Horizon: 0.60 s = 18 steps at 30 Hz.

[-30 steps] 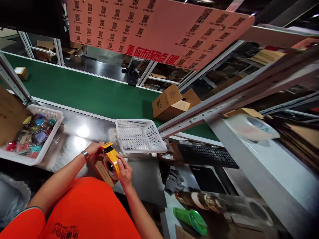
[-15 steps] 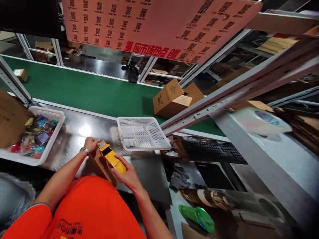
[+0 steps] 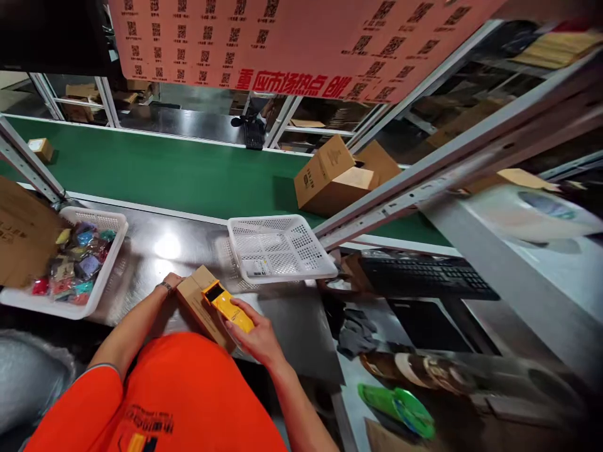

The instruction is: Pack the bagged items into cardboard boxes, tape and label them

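A long brown cardboard box (image 3: 196, 309) stands at the near edge of the metal bench (image 3: 162, 242), close to my orange shirt. My left hand (image 3: 172, 282) grips the box at its far left side; its fingers are partly hidden there. In my right hand (image 3: 260, 338) is a yellow handheld tool (image 3: 232, 310) with a black recess near its front. The fingers wrap around its rear half. Its front end lies over the box's right side, and I cannot tell whether the two touch.
A white basket (image 3: 325, 270) sits beyond my right hand. At left, another white basket (image 3: 101, 276) holds small colourful packets, with a large carton (image 3: 23, 235) over it. Behind runs a green conveyor (image 3: 188, 169) bearing an open carton (image 3: 325, 179). A slanting metal post (image 3: 400, 198) stands right.
The view has shifted slightly. The yellow tool has moved from the box's far end toward its near right side, uncovering the box top. My left hand stays on the box.
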Available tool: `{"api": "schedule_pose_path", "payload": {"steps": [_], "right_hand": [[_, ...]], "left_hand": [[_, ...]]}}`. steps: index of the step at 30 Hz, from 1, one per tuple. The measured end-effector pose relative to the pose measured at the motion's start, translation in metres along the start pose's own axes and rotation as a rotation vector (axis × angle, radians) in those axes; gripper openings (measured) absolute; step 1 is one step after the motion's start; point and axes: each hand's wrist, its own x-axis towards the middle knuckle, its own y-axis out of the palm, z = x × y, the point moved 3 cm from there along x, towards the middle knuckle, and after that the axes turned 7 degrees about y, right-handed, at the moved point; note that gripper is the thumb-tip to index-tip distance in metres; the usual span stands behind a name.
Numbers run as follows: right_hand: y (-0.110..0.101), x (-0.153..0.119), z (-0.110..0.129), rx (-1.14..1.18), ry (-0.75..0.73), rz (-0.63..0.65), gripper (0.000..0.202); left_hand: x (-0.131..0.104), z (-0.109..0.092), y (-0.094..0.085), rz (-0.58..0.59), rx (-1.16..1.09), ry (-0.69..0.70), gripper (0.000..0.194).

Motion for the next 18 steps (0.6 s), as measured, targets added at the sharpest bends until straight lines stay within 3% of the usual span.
{"api": "schedule_pose_path", "payload": {"steps": [3, 4, 7, 9, 13, 18], "right_hand": [[0.000, 0.001, -0.001, 0.002, -0.018, 0.004, 0.063], [0.000, 0.001, -0.002, 0.003, -0.023, 0.005, 0.062], [-0.001, 0.002, -0.001, -0.001, -0.030, 0.011, 0.062], [-0.003, 0.003, -0.001, -0.007, -0.030, 0.019, 0.063], [-0.003, 0.005, 0.006, -0.035, -0.037, 0.039, 0.062], [-0.004, -0.004, 0.018, -0.093, 0.026, 0.086, 0.068]], "left_hand": [[0.000, 0.001, -0.017, 0.036, 0.132, 0.028, 0.026], [0.001, -0.002, -0.025, 0.043, 0.160, 0.056, 0.031], [0.004, -0.021, -0.048, 0.096, 0.182, 0.180, 0.062], [0.004, -0.046, -0.052, 0.206, 0.227, 0.371, 0.089], [-0.008, -0.097, -0.030, 0.489, 0.536, 0.833, 0.136], [-0.014, -0.122, -0.007, 0.638, 0.772, 0.993, 0.128]]}}
